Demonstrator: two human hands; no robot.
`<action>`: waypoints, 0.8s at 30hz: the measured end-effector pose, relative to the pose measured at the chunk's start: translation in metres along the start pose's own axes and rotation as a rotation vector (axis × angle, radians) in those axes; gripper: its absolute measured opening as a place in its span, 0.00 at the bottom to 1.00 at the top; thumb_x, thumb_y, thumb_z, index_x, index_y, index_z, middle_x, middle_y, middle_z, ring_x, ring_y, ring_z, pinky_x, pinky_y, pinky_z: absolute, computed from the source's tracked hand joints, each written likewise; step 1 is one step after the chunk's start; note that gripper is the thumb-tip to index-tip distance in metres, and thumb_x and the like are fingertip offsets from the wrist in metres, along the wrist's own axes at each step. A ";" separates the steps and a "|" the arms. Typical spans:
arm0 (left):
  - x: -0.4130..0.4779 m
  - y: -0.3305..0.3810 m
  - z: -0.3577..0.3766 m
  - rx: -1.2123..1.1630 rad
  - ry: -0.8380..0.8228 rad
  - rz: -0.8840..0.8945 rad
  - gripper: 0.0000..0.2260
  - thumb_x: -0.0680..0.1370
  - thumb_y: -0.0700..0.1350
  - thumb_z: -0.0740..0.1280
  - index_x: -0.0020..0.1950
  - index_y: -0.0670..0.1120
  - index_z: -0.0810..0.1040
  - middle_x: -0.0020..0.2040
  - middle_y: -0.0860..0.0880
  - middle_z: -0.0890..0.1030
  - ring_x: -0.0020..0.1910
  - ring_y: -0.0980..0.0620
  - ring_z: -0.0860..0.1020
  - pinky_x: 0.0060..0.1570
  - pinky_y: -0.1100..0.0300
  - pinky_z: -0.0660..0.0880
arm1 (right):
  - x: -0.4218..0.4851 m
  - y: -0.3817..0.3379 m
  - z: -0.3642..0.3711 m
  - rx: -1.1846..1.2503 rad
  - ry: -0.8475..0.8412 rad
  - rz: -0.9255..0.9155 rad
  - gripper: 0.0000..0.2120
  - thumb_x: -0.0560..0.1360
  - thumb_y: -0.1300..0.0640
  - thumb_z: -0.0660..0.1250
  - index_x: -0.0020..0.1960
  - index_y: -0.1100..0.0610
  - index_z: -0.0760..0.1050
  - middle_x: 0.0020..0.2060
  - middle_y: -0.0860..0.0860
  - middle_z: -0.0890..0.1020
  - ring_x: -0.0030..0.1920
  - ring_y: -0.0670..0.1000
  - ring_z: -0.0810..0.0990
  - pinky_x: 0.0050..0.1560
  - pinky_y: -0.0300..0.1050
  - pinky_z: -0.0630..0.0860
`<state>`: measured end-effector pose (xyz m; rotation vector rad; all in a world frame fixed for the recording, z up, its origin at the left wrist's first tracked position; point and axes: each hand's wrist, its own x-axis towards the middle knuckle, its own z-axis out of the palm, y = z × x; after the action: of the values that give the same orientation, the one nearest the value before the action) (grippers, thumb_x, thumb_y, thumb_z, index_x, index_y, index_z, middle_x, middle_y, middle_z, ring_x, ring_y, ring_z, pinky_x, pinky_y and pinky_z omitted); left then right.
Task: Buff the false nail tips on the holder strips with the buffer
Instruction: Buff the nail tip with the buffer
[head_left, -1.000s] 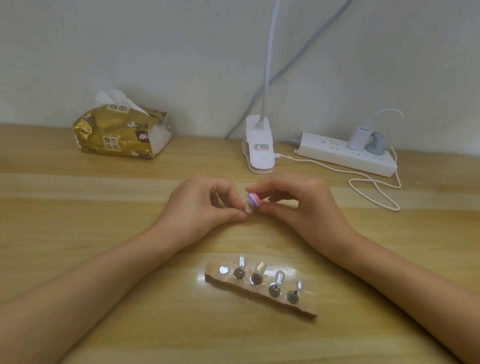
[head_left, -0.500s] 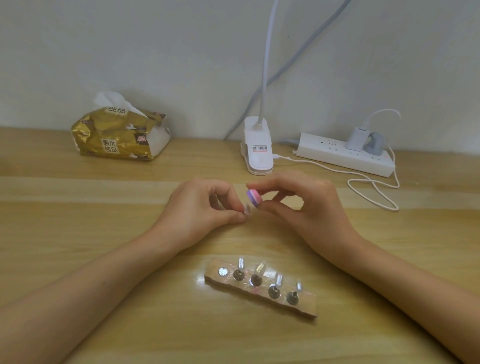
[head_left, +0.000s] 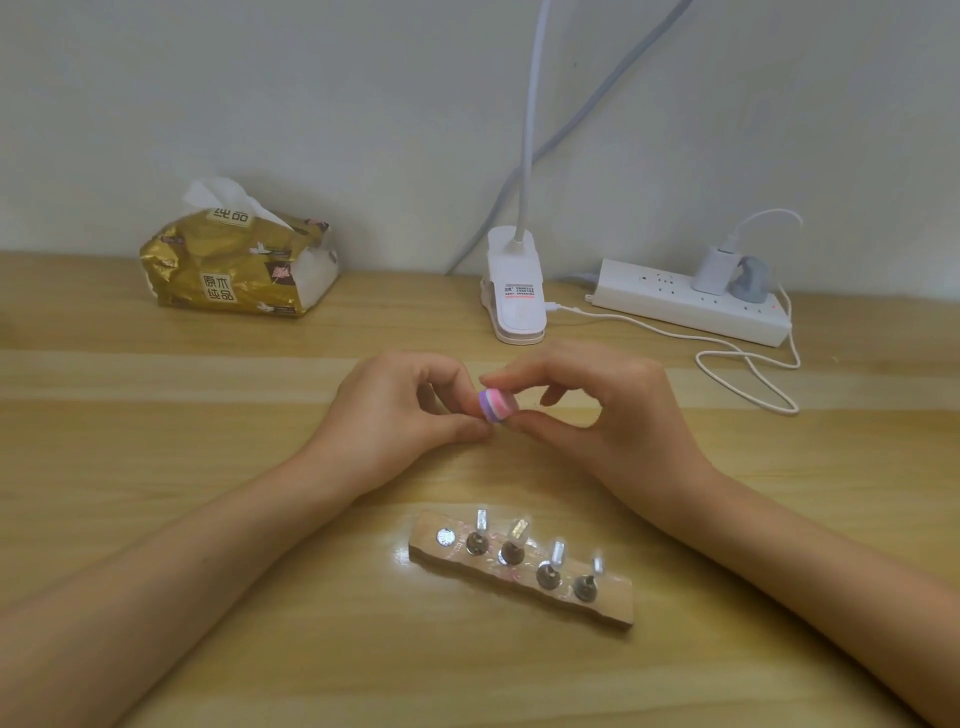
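mid-buff, buffer's up off the desk

i'm in the buffing step right now. right hand (head_left: 613, 415) pinches the little striped buffer (head_left: 497, 406) between thumb and fingertips, just above the desk (head_left: 156, 415). left hand (head_left: 395, 415) is curled, thumb and forefinger pinched right at the buffer's end. i guess it's on a tip, but that's hidden, so can't swear to it. strip (head_left: 519, 577) lies nearer me, between my forearms, with four tips (head_left: 557, 553) standing on it and one bare spot at its left end. next i reckon: short light strokes, then reseat and grab another. wrists low, hands meeting mid-desk.
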<state>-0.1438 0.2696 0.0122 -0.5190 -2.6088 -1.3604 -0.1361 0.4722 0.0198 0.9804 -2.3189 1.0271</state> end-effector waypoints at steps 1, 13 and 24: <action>0.000 0.000 0.000 0.002 0.000 -0.001 0.12 0.66 0.45 0.80 0.31 0.56 0.79 0.25 0.64 0.76 0.26 0.61 0.70 0.30 0.70 0.63 | 0.000 0.000 0.000 0.004 -0.016 0.021 0.06 0.74 0.63 0.76 0.50 0.59 0.85 0.45 0.47 0.86 0.45 0.41 0.83 0.44 0.44 0.78; 0.000 0.000 0.000 0.005 -0.007 -0.011 0.11 0.66 0.46 0.80 0.31 0.56 0.79 0.26 0.64 0.77 0.27 0.61 0.71 0.29 0.69 0.63 | 0.000 -0.002 -0.002 0.012 -0.008 0.026 0.04 0.74 0.62 0.76 0.49 0.60 0.84 0.43 0.47 0.86 0.44 0.41 0.83 0.44 0.41 0.79; 0.000 -0.001 0.000 -0.009 -0.015 -0.017 0.09 0.66 0.46 0.79 0.32 0.54 0.80 0.27 0.63 0.78 0.27 0.61 0.71 0.32 0.64 0.65 | -0.002 -0.001 -0.003 0.014 -0.012 0.022 0.04 0.73 0.63 0.76 0.48 0.60 0.84 0.42 0.47 0.86 0.43 0.42 0.82 0.44 0.45 0.78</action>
<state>-0.1443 0.2696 0.0116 -0.5108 -2.6260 -1.3795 -0.1332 0.4745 0.0208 0.9719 -2.3403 1.0506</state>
